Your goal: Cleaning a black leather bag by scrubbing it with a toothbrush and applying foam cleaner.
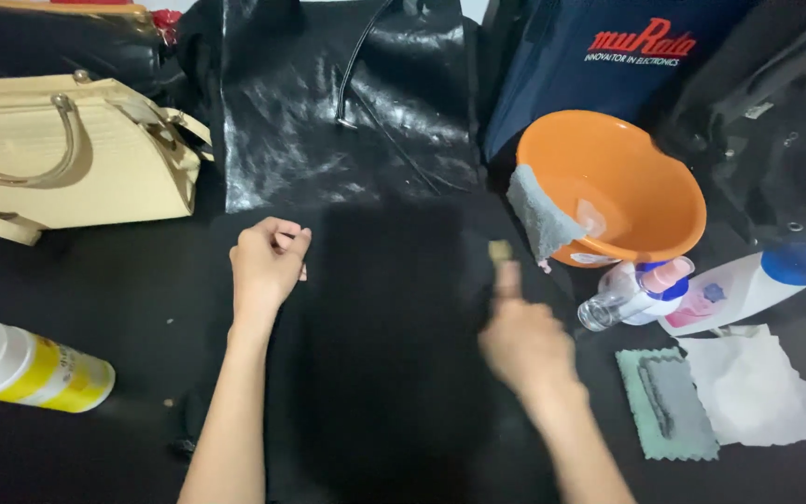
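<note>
A flat matte black bag or cloth [389, 308] lies on the dark table in front of me. My left hand [268, 261] is a closed fist resting on its upper left edge. My right hand [520, 341] is blurred and rests on the right edge, pinching a small brownish piece [499, 250] at its fingertips. I cannot tell what that piece is.
A shiny black leather bag [328, 103] stands behind, a cream handbag [58, 154] at left. An orange bowl [627, 173] with a grey cloth [538, 217] over its rim sits right, near a small spray bottle [632, 294], white bottle [748, 285], green cloth [669, 403], white cloth [753, 387]. A white-yellow can [25, 369] lies left.
</note>
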